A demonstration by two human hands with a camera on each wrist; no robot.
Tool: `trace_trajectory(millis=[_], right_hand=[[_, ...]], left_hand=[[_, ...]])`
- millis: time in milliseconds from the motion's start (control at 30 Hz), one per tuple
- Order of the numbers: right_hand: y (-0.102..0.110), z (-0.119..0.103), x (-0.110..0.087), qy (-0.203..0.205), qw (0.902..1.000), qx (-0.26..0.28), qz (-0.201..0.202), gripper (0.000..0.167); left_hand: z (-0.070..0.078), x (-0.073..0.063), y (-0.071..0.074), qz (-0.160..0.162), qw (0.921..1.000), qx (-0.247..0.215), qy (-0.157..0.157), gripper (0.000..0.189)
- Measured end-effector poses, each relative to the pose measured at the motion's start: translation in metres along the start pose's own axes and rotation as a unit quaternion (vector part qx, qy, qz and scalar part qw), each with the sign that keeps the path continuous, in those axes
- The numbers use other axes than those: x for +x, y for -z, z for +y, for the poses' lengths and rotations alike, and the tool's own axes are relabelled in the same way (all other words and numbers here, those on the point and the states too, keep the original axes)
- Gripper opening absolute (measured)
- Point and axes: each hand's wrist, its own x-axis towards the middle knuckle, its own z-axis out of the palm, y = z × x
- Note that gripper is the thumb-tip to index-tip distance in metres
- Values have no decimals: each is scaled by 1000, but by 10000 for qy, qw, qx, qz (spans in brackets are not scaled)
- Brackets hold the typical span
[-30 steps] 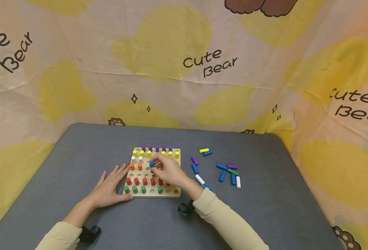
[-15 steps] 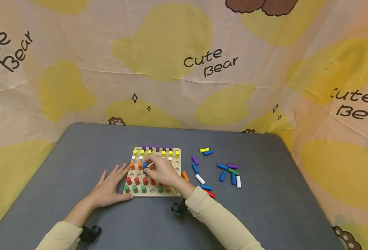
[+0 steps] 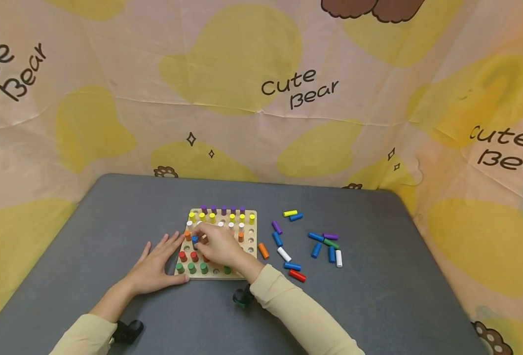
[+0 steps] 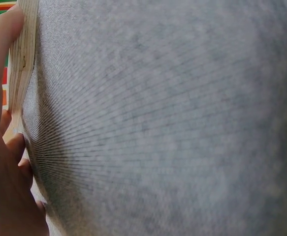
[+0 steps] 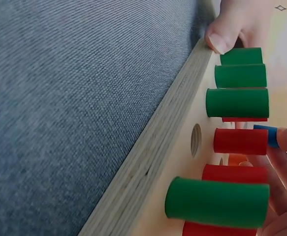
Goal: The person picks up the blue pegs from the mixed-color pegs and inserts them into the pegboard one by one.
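A wooden pegboard (image 3: pixel 254 224) with rows of purple, yellow, white, orange, red and green pegs lies on the grey table. My left hand (image 3: pixel 155 266) is spread along its left side, its thumb on the front left corner; the left wrist view has that thumb (image 4: pixel 5 29) against the board's edge. Over the board, my right hand (image 3: pixel 221 244) pinches a blue peg (image 3: pixel 195 240) between thumb and fingers, just behind the red row. Red and green pegs partly cover the blue peg (image 5: pixel 271 135) in the right wrist view. Whether its lower end sits in a hole is hidden.
Loose pegs lie right of the board: an orange peg (image 3: pixel 263 251), a red peg (image 3: pixel 297 275), a white peg (image 3: pixel 283 254) and several blue ones. A further group, with a green peg (image 3: pixel 330 244), lies farther right. A printed cloth (image 3: pixel 226 98) hangs behind the table.
The right hand has carried the blue peg leftward and slightly nearer across the board. Its arm now uncovers the loose orange and red pegs. The left hand stays still.
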Motion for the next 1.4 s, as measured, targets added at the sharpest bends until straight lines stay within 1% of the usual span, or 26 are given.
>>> trace_trajectory(millis=[400,700,1000,1400], right_hand=[[-9,-3,9,-81,9991,-405,-66,19],[-18,-4,15,-74,9987,-503,-49,17],[-17,-6,18,-84,9984,-549,-57,16],[-17,-5,19,25,9974,-723,-6,17]], left_hand=[[0,-1,1,-27,10000,-32,12,102],[-1,-1,1,-33,10000,-73,-17,101],[1,-1,1,-48,9999,-101,-26,102],[-1,-1,1,-19,9999,-96,-43,102]])
